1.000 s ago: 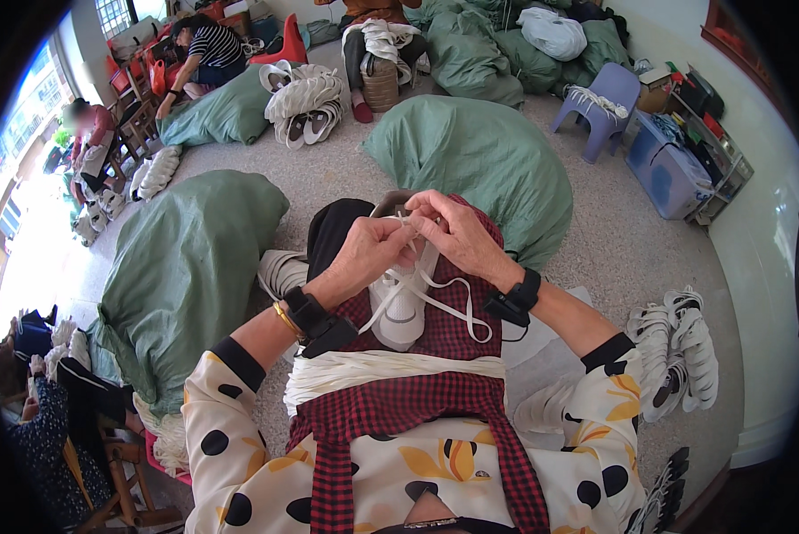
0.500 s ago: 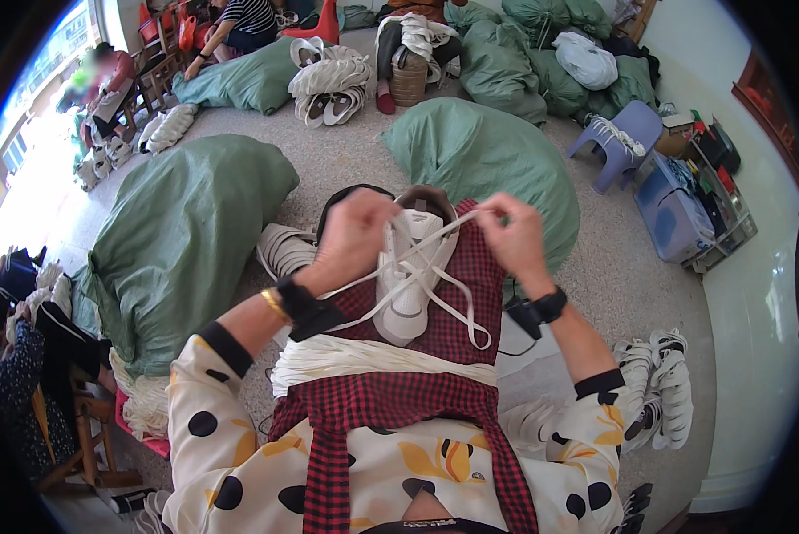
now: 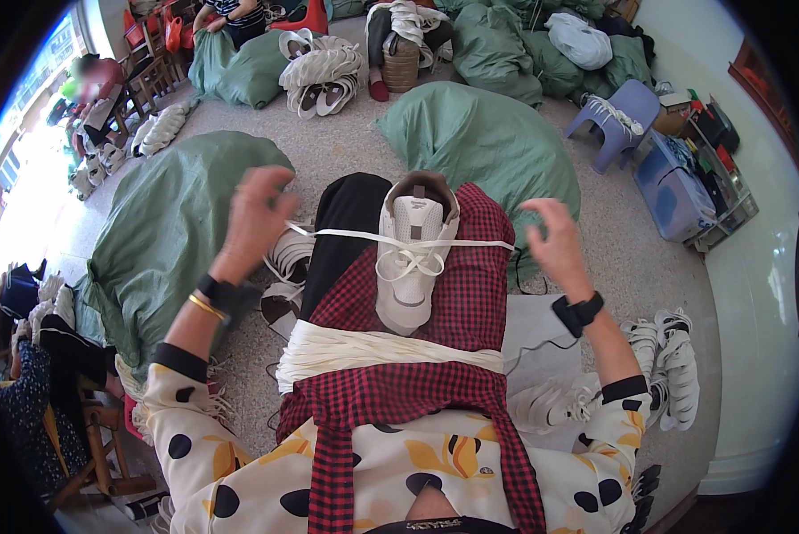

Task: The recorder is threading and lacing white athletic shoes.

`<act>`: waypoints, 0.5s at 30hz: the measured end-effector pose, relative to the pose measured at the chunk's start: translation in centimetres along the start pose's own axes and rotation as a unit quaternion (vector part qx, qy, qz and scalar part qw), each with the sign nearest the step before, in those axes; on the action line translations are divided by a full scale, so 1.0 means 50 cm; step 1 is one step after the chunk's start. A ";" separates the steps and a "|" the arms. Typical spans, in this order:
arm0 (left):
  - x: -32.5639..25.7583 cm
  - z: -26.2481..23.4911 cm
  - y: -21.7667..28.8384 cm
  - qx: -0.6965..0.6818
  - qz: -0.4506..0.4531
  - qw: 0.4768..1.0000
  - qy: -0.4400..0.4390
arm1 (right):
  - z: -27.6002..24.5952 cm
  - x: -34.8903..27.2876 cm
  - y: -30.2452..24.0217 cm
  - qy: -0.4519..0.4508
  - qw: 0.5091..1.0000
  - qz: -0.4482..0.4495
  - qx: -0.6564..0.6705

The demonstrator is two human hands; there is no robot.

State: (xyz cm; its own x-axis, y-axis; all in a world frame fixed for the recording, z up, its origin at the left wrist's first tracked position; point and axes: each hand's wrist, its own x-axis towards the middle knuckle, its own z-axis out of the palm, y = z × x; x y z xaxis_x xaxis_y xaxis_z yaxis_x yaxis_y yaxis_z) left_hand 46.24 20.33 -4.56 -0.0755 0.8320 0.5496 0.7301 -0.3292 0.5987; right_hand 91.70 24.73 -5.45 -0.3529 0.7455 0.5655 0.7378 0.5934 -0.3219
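A white sneaker (image 3: 405, 298) with a brown lining lies on my lap, toe toward me. Its white shoelace (image 3: 355, 234) crosses in small loops over the tongue, and both ends stretch out sideways. My left hand (image 3: 261, 214) is raised beyond the left end, fingers curved and apart. On the other side my right hand (image 3: 552, 245) hovers just past the right end, thumb and fingers spread. Neither hand visibly grips the lace. A thick bundle of white laces (image 3: 386, 358) lies across the red-and-black checked apron (image 3: 470, 307) on my lap.
Large green sacks (image 3: 181, 231) (image 3: 479, 151) stand ahead on both sides. More white shoes (image 3: 288, 258) sit by my left knee, with stacked shoes (image 3: 675, 374) at right. A purple stool (image 3: 617, 120) and blue bin (image 3: 671, 191) are along the right wall. Other people sit further off.
My hands have moved apart, left hand leftward and right hand rightward, and the pinched lace strands are let go. The lace now lies drawn sideways with small loops over the sneaker.
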 end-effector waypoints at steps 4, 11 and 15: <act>-0.066 0.073 0.135 -0.014 0.226 0.947 -0.229 | 0.069 -0.001 -0.140 -0.063 0.982 -0.147 0.103; -0.074 0.108 0.132 -0.092 0.209 0.932 -0.280 | 0.116 -0.004 -0.163 -0.105 0.961 -0.209 0.147; -0.057 0.105 0.113 -0.261 0.020 0.898 -0.353 | 0.105 0.016 -0.152 -0.236 0.891 0.022 0.387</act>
State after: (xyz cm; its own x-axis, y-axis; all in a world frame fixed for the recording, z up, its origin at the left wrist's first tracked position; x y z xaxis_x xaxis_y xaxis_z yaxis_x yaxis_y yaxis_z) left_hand 54.15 18.46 -5.80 0.5287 0.8293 0.1809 0.2902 -0.3769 0.8796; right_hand 82.79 22.41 -6.54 -0.6700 0.7104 0.2155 0.2046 0.4558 -0.8663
